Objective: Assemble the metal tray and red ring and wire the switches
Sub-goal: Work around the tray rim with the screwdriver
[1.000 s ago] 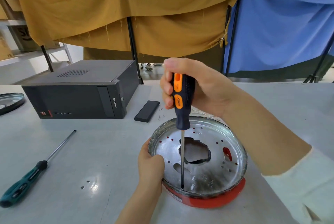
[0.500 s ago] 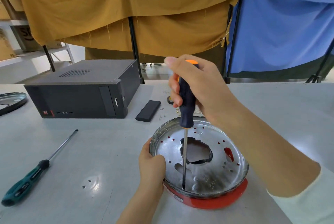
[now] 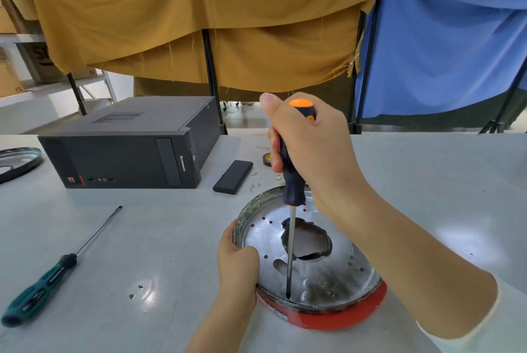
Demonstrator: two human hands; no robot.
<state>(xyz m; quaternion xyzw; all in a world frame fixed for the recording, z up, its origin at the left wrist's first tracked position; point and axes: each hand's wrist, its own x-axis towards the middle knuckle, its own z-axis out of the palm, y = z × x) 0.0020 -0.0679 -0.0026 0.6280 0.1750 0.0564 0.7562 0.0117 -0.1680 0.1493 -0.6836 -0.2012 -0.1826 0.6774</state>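
Right hand (image 3: 310, 153) clamps an upright screwdriver (image 3: 292, 181); left hand (image 3: 238, 261) grips the rim of the metal tray (image 3: 336, 275), seated on the red ring (image 3: 336, 318) on the table (image 3: 142, 238). Thin, stiff, slick metal; rim hold appears soundest.

Bright, sharp, table (image 3: 148, 294) glare, wide-angle edges

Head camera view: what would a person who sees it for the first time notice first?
First, the right hand near the centre, holding an orange-and-black screwdriver upright, its tip down at the near edge of the metal tray. The tray sits on a red ring, and the left hand holds its left rim. Farther left lie a green screwdriver and a black computer case.
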